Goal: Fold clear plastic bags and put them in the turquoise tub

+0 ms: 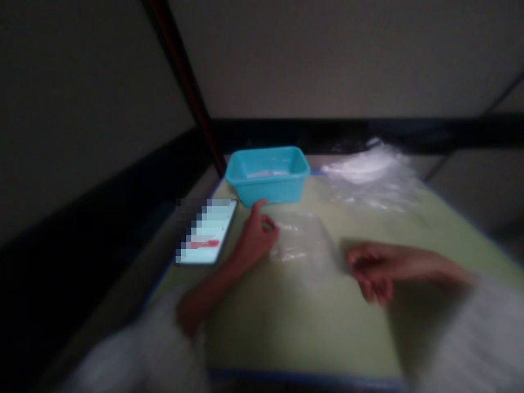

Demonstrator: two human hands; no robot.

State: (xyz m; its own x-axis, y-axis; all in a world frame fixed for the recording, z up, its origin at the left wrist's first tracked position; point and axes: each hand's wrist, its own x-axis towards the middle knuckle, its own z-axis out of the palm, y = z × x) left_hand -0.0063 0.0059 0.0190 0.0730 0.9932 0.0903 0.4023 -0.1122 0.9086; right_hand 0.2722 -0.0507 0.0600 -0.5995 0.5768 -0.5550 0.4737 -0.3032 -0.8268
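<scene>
A clear plastic bag (pixel 305 245) is spread in the middle of the table, its outline faint. My left hand (pixel 260 232) pinches the bag's left edge between thumb and a finger, with another finger raised. To the right of the bag, my right hand (pixel 372 270) is curled closed with its fingertips bent inward. Blur hides whether anything small sits in those fingers, and I cannot tell if they touch the bag.
A turquoise plastic basin (pixel 268 188) stands at the back of the yellow-green table (pixel 295 333), with something pale inside. At the back right lies a heap of clear plastic bags (pixel 372 174). A phone (pixel 208 232) with a lit screen rests near the left edge.
</scene>
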